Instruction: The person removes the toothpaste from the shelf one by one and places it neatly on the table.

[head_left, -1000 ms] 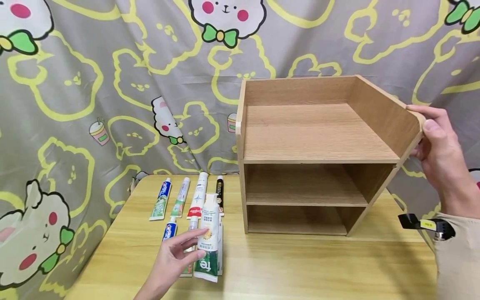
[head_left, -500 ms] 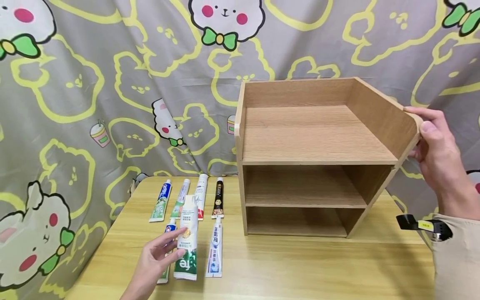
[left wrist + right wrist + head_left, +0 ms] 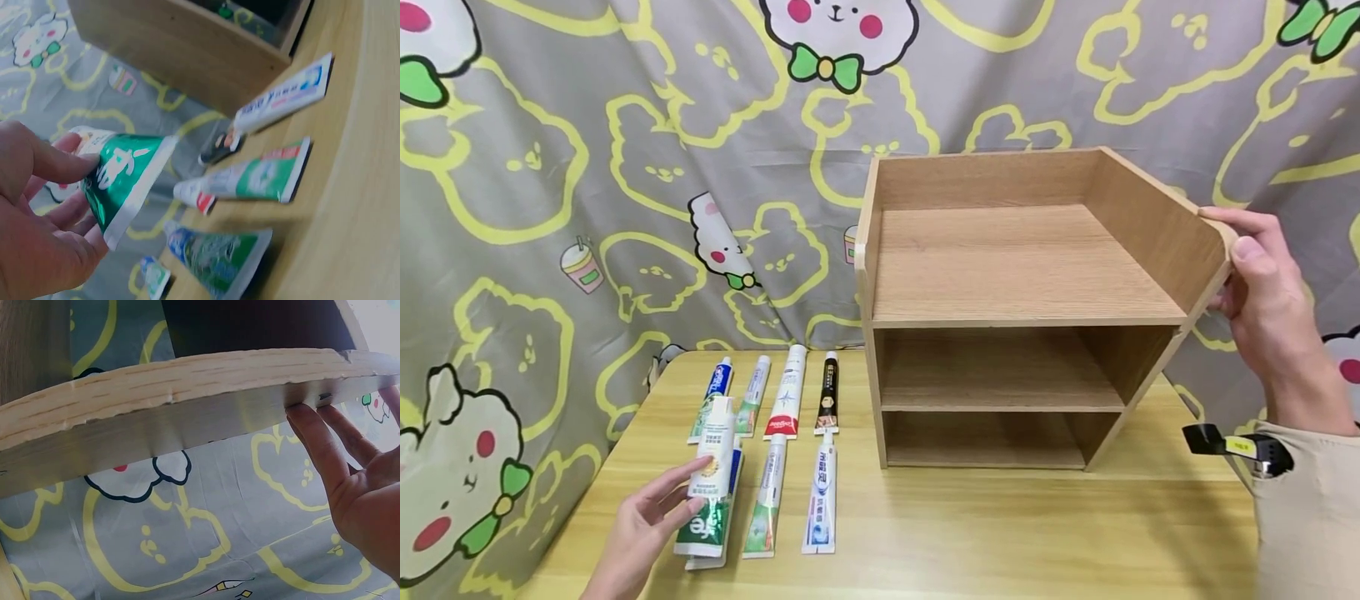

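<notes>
Between the fingers and thumb of my left hand [image 3: 643, 521] is a white and green toothpaste tube [image 3: 712, 458], cap up and raised above the table. In the left wrist view its green crimped end [image 3: 128, 181] points right. Below it lies a blue and green toothpaste tube [image 3: 219, 259], mostly covered by the held one in the head view. My right hand [image 3: 1270, 300] grips the right side panel of a wooden desktop shelf [image 3: 1000, 262], index finger over the top edge and thumb at the front corner. The right wrist view shows fingertips [image 3: 303, 415] against the panel's outer face.
Toothpaste tubes lie in two rows left of the shelf. The back row includes a red and white tube [image 3: 787, 392] and a black tube [image 3: 827, 392]. A green-ended tube [image 3: 765, 500] and a white and blue tube [image 3: 822, 500] lie in front. A patterned curtain [image 3: 647, 150] hangs behind.
My left hand has carried the white and green toothpaste tube leftward, past the front-row tubes, to above the leftmost one. The right hand keeps its grip on the shelf, which stays put.
</notes>
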Action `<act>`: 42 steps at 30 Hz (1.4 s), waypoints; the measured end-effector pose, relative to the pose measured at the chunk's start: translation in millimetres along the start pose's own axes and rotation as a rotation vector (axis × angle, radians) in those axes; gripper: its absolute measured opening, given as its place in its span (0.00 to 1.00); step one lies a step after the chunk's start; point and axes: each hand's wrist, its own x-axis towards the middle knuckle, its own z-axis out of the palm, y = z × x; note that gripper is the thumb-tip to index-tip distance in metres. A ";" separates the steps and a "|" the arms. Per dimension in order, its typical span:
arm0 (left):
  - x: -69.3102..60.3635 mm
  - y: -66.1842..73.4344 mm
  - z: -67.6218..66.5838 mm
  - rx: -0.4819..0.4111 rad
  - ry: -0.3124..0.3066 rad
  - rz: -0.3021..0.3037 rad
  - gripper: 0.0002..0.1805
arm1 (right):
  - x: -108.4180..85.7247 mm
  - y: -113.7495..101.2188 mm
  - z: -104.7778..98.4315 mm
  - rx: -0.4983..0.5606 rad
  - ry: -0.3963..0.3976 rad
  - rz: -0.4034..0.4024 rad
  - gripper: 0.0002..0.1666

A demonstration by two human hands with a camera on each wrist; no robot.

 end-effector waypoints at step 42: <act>6.6 -48.2 -43.8 0.457 0.008 -0.428 0.27 | -0.2 -0.4 1.3 0.009 0.036 -0.016 0.23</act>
